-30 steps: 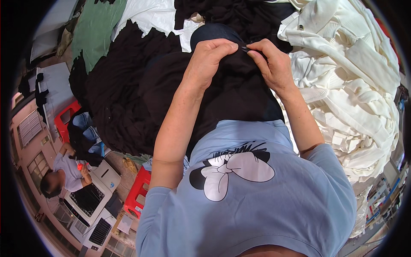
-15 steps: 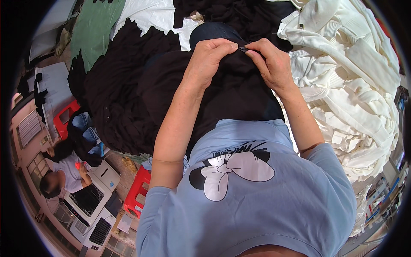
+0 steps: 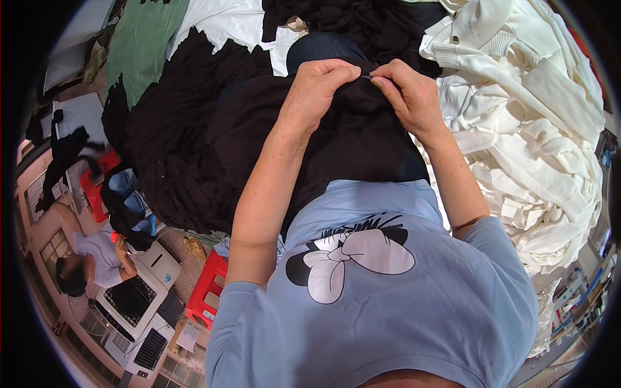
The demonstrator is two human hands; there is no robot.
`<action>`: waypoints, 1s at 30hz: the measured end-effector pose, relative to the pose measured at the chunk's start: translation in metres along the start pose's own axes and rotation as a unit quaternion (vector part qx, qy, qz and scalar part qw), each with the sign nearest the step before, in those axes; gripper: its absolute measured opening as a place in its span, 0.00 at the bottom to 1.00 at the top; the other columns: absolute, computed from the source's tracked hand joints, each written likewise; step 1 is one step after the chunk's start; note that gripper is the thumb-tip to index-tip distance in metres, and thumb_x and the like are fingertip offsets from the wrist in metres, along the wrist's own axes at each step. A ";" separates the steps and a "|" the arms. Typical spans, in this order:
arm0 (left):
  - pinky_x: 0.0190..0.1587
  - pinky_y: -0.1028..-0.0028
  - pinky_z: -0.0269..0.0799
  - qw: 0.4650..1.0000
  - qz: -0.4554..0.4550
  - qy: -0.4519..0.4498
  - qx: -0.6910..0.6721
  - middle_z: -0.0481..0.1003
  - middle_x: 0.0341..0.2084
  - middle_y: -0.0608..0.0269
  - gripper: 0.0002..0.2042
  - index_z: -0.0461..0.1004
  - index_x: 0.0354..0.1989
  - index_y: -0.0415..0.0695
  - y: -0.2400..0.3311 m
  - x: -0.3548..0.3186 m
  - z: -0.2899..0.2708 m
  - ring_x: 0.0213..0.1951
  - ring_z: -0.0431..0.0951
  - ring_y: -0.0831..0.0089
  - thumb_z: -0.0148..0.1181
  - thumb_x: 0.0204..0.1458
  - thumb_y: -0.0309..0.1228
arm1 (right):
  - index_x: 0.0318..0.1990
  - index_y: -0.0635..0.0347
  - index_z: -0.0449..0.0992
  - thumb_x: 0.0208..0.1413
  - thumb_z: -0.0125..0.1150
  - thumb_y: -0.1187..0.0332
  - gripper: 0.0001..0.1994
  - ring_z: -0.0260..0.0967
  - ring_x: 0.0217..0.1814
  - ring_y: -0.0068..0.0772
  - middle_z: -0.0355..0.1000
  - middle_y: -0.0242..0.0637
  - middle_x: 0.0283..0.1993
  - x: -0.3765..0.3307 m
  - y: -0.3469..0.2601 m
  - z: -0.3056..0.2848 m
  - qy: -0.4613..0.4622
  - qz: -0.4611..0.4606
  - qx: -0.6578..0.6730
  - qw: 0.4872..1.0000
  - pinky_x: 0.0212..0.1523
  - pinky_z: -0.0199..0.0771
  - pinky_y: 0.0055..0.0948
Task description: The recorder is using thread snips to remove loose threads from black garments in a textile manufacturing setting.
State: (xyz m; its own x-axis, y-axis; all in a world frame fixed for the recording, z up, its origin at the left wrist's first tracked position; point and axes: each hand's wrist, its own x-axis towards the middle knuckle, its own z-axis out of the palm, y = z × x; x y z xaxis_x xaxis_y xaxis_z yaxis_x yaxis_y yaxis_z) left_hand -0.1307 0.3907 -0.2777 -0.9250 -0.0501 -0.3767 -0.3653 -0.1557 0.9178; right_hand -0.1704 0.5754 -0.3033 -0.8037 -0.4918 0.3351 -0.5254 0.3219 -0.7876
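Because heaps of clothing fill the far side, a cream pile (image 3: 530, 123) on the right and dark cloth (image 3: 174, 155) on the left, the black garment (image 3: 349, 142) lies draped near the person's lap, where both hands reach it. Left hand (image 3: 320, 87) and right hand (image 3: 411, 97) meet at its far edge, fingers closed, pinching the fabric. Whatever sits between the fingertips is too small to make out; the lap stays hidden under the cloth.
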 end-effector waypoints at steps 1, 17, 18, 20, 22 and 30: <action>0.40 0.82 0.68 1.000 -0.002 -0.003 -0.005 0.78 0.27 0.66 0.10 0.80 0.33 0.33 -0.001 0.001 -0.001 0.33 0.74 0.83 0.59 0.52 0.28 | 0.37 0.61 0.75 0.56 0.61 0.70 0.05 0.73 0.31 0.31 0.74 0.35 0.33 -0.001 0.002 0.001 -0.005 0.026 0.043 0.999 0.32 0.72 0.25; 0.50 0.70 0.60 0.689 0.340 -0.183 0.614 0.71 0.37 0.57 0.24 0.71 0.48 0.43 0.000 -0.083 0.006 0.44 0.71 0.66 0.60 0.36 0.24 | 0.42 0.61 0.74 0.65 0.49 0.58 0.15 0.55 0.23 0.11 0.66 0.23 0.26 -0.029 0.053 -0.001 0.111 0.353 0.428 0.825 0.23 0.52 0.14; 0.47 0.70 0.61 0.702 0.349 -0.159 0.600 0.70 0.32 0.60 0.20 0.72 0.44 0.43 -0.011 -0.084 0.007 0.40 0.71 0.67 0.59 0.38 0.24 | 0.41 0.60 0.75 0.64 0.50 0.56 0.16 0.56 0.23 0.11 0.67 0.22 0.26 -0.033 0.059 0.002 0.109 0.369 0.433 0.815 0.23 0.52 0.13; 0.38 0.71 0.61 0.708 0.395 -0.101 0.577 0.66 0.21 0.68 0.08 0.73 0.31 0.46 -0.023 -0.081 0.006 0.28 0.70 0.70 0.57 0.40 0.26 | 0.42 0.60 0.77 0.64 0.50 0.54 0.18 0.57 0.21 0.10 0.69 0.21 0.27 -0.038 0.065 0.003 0.114 0.393 0.390 0.825 0.20 0.51 0.12; 0.36 0.70 0.62 0.738 0.390 -0.078 0.545 0.67 0.21 0.68 0.05 0.71 0.27 0.47 -0.009 -0.083 0.009 0.28 0.70 0.71 0.58 0.41 0.27 | 0.44 0.60 0.77 0.63 0.50 0.52 0.19 0.57 0.21 0.08 0.70 0.20 0.27 -0.043 0.074 0.000 0.116 0.418 0.376 0.819 0.20 0.51 0.11; 0.35 0.64 0.67 0.763 0.417 0.162 0.467 0.72 0.24 0.61 0.03 0.72 0.28 0.47 0.055 -0.084 -0.039 0.31 0.74 0.62 0.56 0.51 0.30 | 0.46 0.59 0.73 0.66 0.46 0.55 0.17 0.61 0.27 0.11 0.69 0.23 0.31 -0.046 0.096 0.008 0.092 0.399 0.399 0.820 0.26 0.57 0.11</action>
State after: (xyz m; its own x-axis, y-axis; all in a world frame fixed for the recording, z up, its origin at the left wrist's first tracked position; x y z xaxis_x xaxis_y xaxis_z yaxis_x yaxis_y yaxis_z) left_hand -0.0692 0.3480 -0.2001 -0.8575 -0.0133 0.5144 0.2802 0.8264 0.4884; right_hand -0.1818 0.6222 -0.3980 -0.8699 -0.2278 -0.4375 0.4800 -0.1874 -0.8570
